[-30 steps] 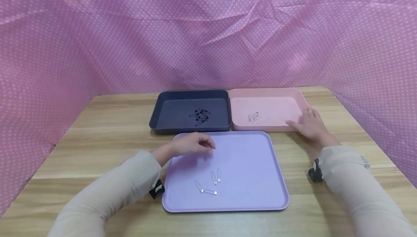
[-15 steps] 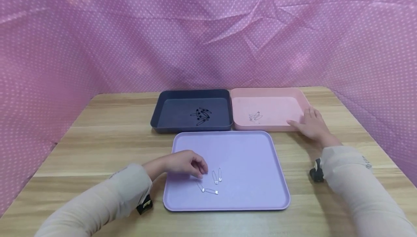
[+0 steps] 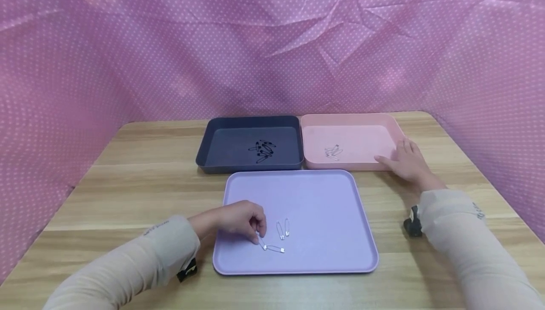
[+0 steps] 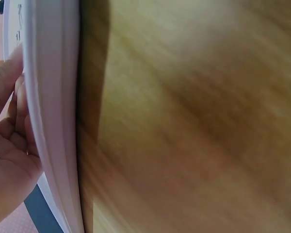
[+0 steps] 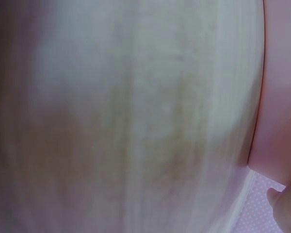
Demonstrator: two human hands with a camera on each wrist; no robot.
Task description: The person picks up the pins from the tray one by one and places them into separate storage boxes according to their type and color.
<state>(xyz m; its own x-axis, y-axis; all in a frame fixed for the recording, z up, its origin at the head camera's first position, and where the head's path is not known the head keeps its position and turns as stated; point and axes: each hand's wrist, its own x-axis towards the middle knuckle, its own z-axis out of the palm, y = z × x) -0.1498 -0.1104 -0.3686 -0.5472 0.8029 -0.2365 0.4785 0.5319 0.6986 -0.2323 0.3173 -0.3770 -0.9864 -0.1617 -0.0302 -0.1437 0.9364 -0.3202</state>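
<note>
My left hand (image 3: 242, 217) is low over the lilac tray (image 3: 325, 210), its thumb and forefinger pinching the upper end of a silver safety pin (image 3: 262, 243). That pin's lower end meets another safety pin (image 3: 275, 249) lying crosswise. Two more silver pins, a left one (image 3: 280, 230) and a right one (image 3: 287, 227), lie side by side to the right. In the left wrist view the tray's rim hides part of the fingertips. My right hand (image 3: 409, 163) rests at the near right corner of the pink tray (image 3: 347, 166), fingers spread and thumb over the front rim.
A dark tray (image 3: 225, 146) holding several black safety pins (image 3: 262, 151) stands at the back, against the pink tray's left side. Several silver safety pins (image 3: 333, 152) lie inside the pink tray. A pink dotted curtain (image 3: 272, 45) surrounds the wooden table (image 3: 153, 177).
My left hand has come from the lilac tray's far part toward me, down to the left silver safety pin, and its fingers have closed there. My right hand has stayed at the pink tray.
</note>
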